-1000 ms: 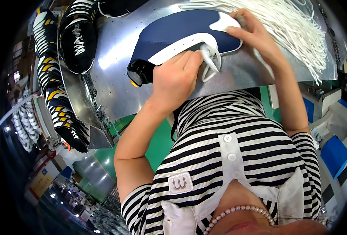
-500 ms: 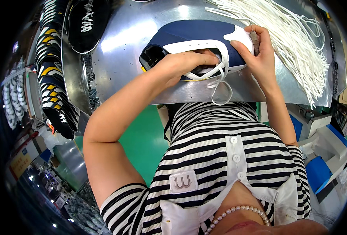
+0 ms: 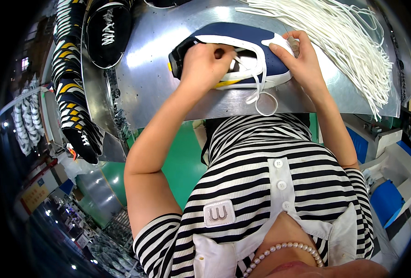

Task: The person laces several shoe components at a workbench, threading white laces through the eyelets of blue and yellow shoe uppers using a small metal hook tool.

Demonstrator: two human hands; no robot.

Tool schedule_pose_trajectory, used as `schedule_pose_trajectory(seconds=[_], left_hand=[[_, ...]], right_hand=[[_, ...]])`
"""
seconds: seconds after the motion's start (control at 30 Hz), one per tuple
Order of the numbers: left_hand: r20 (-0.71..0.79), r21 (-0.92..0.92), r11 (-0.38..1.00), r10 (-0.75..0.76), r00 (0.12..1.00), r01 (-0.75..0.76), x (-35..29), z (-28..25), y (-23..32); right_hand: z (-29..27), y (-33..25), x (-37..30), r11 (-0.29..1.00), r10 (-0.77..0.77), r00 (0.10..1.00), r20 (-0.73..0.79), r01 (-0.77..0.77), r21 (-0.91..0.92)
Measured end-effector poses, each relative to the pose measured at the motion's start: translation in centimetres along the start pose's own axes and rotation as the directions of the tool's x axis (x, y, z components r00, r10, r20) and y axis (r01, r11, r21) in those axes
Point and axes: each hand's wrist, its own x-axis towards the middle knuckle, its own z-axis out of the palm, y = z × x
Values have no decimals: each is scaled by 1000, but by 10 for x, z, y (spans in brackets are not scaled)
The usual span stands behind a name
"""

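A navy and white shoe with a black heel and a yellow accent lies on its side on the metal table. My left hand is over its opening, the fingers curled in a pinch on a white shoelace; the fingertips are partly hidden. A loop of lace hangs over the shoe's near side. At the toe end, my right hand steadies the shoe with its thumb. Its curled fingers hold a tool with a brown wrapped handle and a thin metal shank.
A large bundle of white laces spreads over the right of the metal table. At the left stand a laced black shoe and a long row of shoes. Grey and blue equipment is at the lower right.
My left hand has drawn back toward the heel, baring more of the shoe's opening and lacing. My right hand stays at the toe with the tool. The whole view has shifted slightly.
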Motion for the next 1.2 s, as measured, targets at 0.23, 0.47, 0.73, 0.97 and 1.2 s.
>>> schedule_pose_trajectory(seconds=[0.23, 0.47, 0.73, 0.97, 1.2], left_hand=[[-345, 122, 968, 246, 906, -217, -51, -53, -11], [-403, 326, 921, 338, 850, -212, -36, -47, -9], [-777, 323, 903, 82, 625, 282, -57, -163, -134], [-540, -95, 972, 129, 832, -213, -43, -92, -26], [-197, -81, 755, 628, 753, -651, 1, -36, 51]], right_hand=[[-6, -23, -6, 996, -47, 997, 64, 42, 74], [4, -6, 6, 995, -97, 994, -53, 99, 31], [-41, 6, 0, 963, 134, 987, -87, -108, 248], [-42, 5, 3, 864, -84, 992, -98, 24, -503], [-52, 1, 14, 638, -459, 878, -136, 219, -738]])
